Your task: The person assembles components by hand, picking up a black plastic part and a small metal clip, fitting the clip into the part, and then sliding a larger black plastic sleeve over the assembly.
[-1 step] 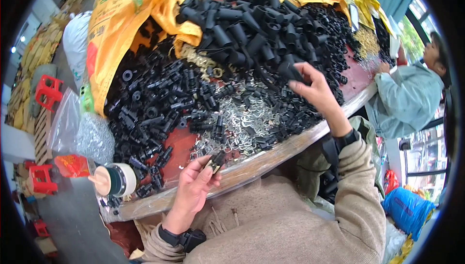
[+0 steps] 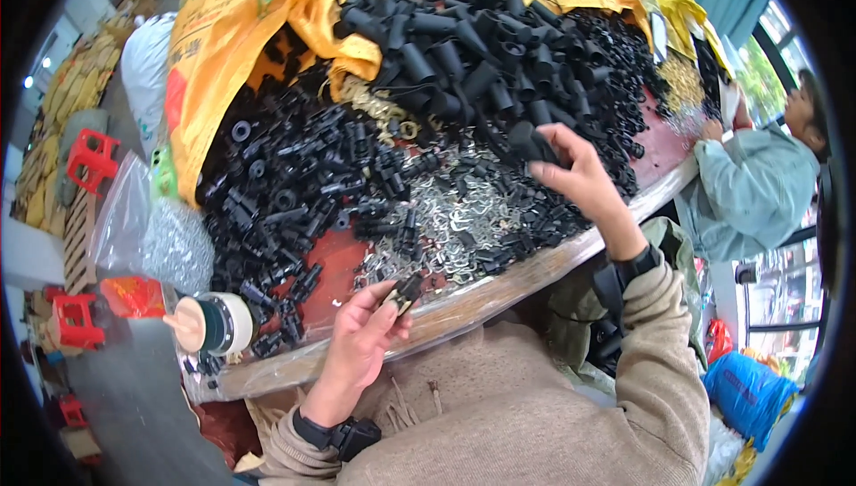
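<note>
My left hand (image 2: 364, 330) is closed, thumb and fingers pinching a small black part with a pale metal clip (image 2: 405, 293) above the table's near edge. Over the pile to the right, my right hand (image 2: 581, 176) grips a black cylindrical plastic sleeve (image 2: 528, 143) between thumb and fingers. Similar black sleeves (image 2: 481, 80) lie heaped beyond it. Shiny bent metal clips (image 2: 459, 223) are spread between my hands. Left of them is a heap of black plastic fittings (image 2: 267, 187).
A plastic-wrapped table edge (image 2: 499, 300) runs before me. Yellow woven sacks (image 2: 267, 18) border the piles. A cup with a pale lid (image 2: 218, 324) stands at the left corner. At right, another person (image 2: 753, 174) works by the table. Red stools (image 2: 92, 158) stand on the floor at left.
The black sleeve in my right hand is tilted differently, with its end turned more toward me. My left hand, still pinching its part, has shifted slightly right and up in view.
</note>
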A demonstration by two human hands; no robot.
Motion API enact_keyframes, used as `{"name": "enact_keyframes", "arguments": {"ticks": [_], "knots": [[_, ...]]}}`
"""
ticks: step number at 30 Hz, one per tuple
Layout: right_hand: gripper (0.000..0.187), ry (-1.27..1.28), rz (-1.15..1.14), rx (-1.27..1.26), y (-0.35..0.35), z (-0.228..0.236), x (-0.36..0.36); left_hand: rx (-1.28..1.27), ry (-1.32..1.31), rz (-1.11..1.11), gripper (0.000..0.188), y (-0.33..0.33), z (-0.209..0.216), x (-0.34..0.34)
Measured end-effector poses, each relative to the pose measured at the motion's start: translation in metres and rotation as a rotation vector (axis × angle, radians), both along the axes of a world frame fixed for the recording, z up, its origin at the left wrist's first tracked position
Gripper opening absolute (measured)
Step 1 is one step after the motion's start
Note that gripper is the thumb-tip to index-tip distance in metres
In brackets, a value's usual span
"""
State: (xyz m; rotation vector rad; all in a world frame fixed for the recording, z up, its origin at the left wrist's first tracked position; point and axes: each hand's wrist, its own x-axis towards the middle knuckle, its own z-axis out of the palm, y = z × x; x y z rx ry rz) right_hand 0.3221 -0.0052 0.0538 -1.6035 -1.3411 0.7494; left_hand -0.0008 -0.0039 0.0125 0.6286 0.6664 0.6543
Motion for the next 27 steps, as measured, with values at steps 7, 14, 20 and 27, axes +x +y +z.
{"name": "enact_keyframes", "arguments": {"ticks": [7,14,20,27], "knots": [[0.042,0.697,0.369,0.0,-0.006,-0.018,-0.094,0.087,0.011,-0.05,0.032,-0.003,0.006,0.005],[0.044,0.378,0.548,-0.03,-0.012,-0.014,-0.111,0.134,0.046,-0.05,0.032,-0.003,0.006,-0.008],[0.043,0.363,0.597,0.03,-0.018,-0.017,-0.119,0.182,0.057,-0.055,0.029,-0.001,0.005,-0.011],[0.035,0.194,0.696,0.111,-0.02,-0.013,-0.126,0.319,0.178,-0.063,0.027,-0.002,0.009,-0.013]]}}
